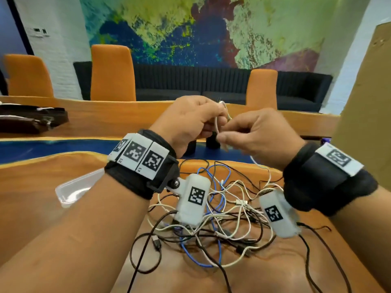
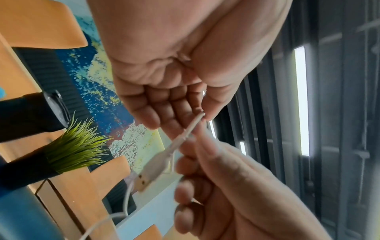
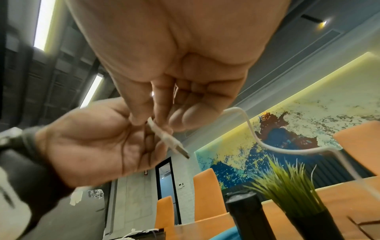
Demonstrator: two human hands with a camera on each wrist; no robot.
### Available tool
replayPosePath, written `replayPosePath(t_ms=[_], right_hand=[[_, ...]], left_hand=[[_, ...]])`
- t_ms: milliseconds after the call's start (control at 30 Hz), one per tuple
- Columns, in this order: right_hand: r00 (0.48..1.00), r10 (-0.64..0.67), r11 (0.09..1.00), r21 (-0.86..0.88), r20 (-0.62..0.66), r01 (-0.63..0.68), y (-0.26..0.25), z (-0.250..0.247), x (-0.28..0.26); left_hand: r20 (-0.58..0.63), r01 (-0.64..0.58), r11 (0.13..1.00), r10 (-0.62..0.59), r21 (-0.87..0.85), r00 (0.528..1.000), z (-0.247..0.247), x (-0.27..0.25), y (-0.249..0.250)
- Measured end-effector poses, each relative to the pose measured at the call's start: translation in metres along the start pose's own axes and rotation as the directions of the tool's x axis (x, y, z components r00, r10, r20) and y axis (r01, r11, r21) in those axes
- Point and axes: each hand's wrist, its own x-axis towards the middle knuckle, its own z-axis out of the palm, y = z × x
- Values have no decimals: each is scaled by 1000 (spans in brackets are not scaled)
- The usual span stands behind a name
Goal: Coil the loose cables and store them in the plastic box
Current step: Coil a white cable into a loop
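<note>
Both hands are raised above a tangle of white, black and blue cables (image 1: 222, 218) on the wooden table. My left hand (image 1: 220, 115) pinches a white USB cable (image 1: 216, 123) between thumb and forefinger (image 2: 207, 105). My right hand (image 1: 222, 137) pinches the same cable just below, close to its plug (image 3: 179, 147). The plug (image 2: 146, 177) hangs free between the palms. The rest of the white cable (image 3: 257, 138) trails down toward the pile. A clear plastic box (image 1: 72, 191) lies on the table to the left, partly hidden by my left wrist.
Black pots (image 1: 212, 142) stand just beyond the hands, one holding a green grass plant (image 3: 287, 191). A dark bag (image 1: 31, 119) lies far left and a cardboard panel (image 1: 364, 123) stands at the right. Orange chairs (image 1: 112, 72) line the far edge.
</note>
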Motion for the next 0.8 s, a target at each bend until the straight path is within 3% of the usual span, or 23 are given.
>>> replayPosePath(t_ms=[100,133,233,367,500,600,667,800], right_hand=[[979,-18,999,36,-202,26,8,-15,12],[980,-19,1000,-23,-199,15,9,-18,17],[999,-36,979,-202,-30,29,9,-14,29],[995,-73,996,49,-62,76,3,4,39],[989,-15,959,276,-150,57,6,5,35],[999,-37,931,363,-38,48,9,14,28],[995,-102,944,315,-14,101,14,24,25],[971,-170,980,78,-170,185,33,34,20]], left_hand=[[35,3,975,5,-223,999,-13,-1,-13],[44,0,961,13,-278,999,-16,-2,-19],[75,-20,915,55,-402,996,-19,-2,-31],[126,-35,838,123,-544,984,-19,0,-34],[129,14,687,117,-727,985,-27,6,-34],[115,26,642,98,-766,988,-31,11,-37],[128,50,644,76,-764,989,-30,14,-41],[172,105,594,56,-797,983,-32,20,-50]])
